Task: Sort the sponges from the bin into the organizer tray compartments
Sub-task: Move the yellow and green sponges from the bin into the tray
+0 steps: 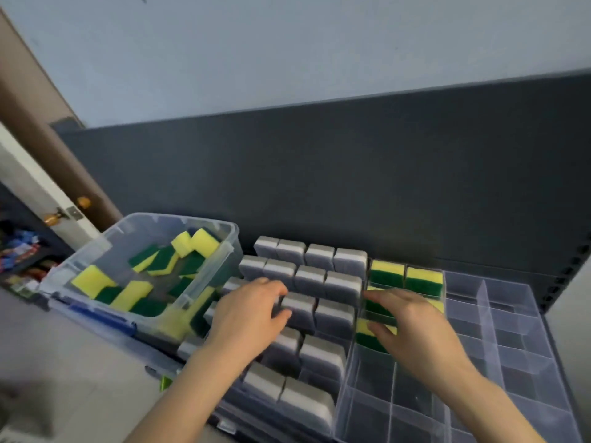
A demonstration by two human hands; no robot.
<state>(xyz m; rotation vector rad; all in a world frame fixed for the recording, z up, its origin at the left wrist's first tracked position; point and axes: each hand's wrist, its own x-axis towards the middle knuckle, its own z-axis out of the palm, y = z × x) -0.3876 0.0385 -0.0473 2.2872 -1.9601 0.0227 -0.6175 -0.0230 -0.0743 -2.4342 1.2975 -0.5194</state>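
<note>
1. We are seating sponges in the organizer tray (511,318), which lies on the table (64,353) just right of the clear bin (204,276). The bin's near corner sits against the tray's left side.
2. Our right hand (415,327) is released. Its fingers are fairly straight and spread over a yellow-and-green sponge (367,329), which stands on edge in the column just beside the grey block. We judge it best to press evenly along the top, so the sponge drops square inside its own dividers and ends level with the pair behind it.
3. Our left hand (252,314) lies on the grey sponges (339,286), with its fingers curled at the edge of one. The blur means we cannot tell whether it grips that sponge or only rests there. It would serve well as a brace, so the packed row does not tip.
4. Loose sponges (92,279) lie in the bin, and the tray's right-hand compartments hold nothing, so we judge the sorting to be partly done.
5. The table is pale grey. A dark panel (319,187) rises behind it, with a light wall (287,43) above. At far left we see a door (28,174) with a brass knob (51,217).
</note>
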